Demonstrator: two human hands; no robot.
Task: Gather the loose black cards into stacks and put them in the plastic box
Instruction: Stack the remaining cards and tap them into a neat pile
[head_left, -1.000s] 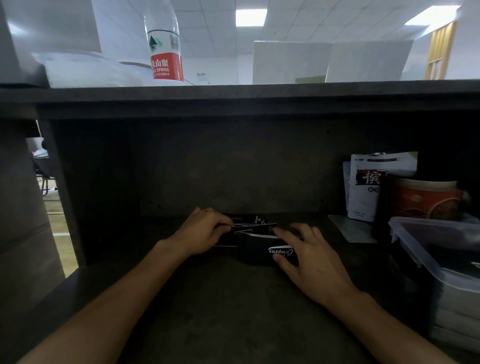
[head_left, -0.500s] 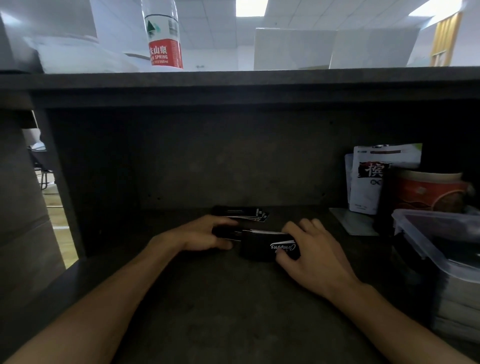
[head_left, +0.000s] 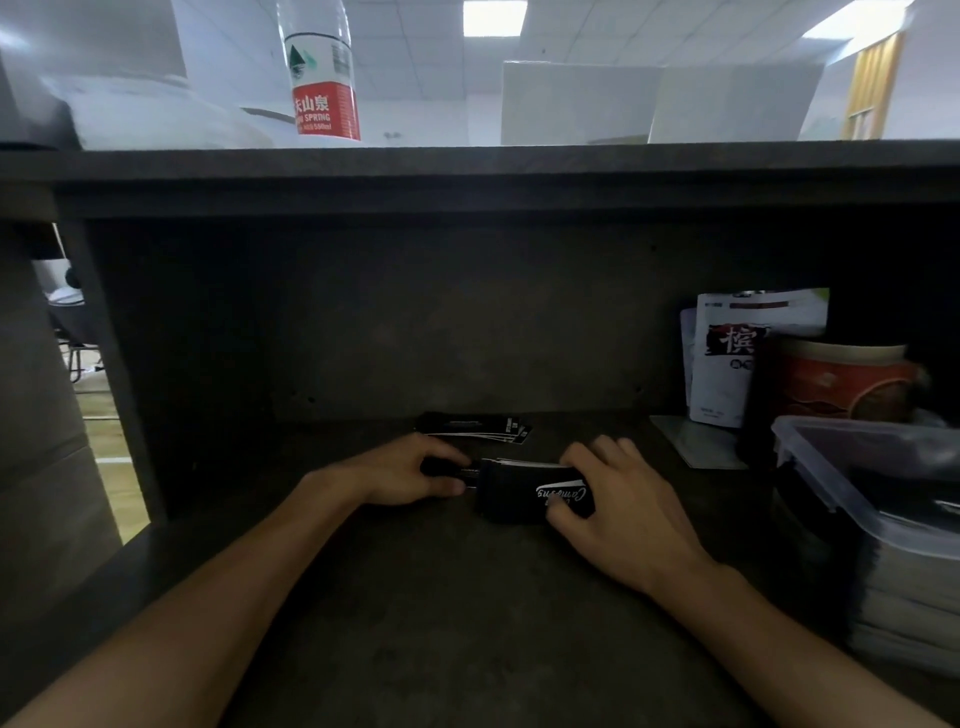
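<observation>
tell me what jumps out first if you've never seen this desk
Two hands, the left hand and right hand, grip a stack of black cards at the desk's centre. More loose black cards lie behind it; a clear plastic box sits at right.

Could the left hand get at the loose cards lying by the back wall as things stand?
Probably yes: the loose cards lie just beyond the left hand with nothing between, but that hand is busy gripping the card stack.

Dark desk (head_left: 467, 623) under shelf (head_left: 467, 171); white ceiling panel lights (head_left: 493, 18).
</observation>
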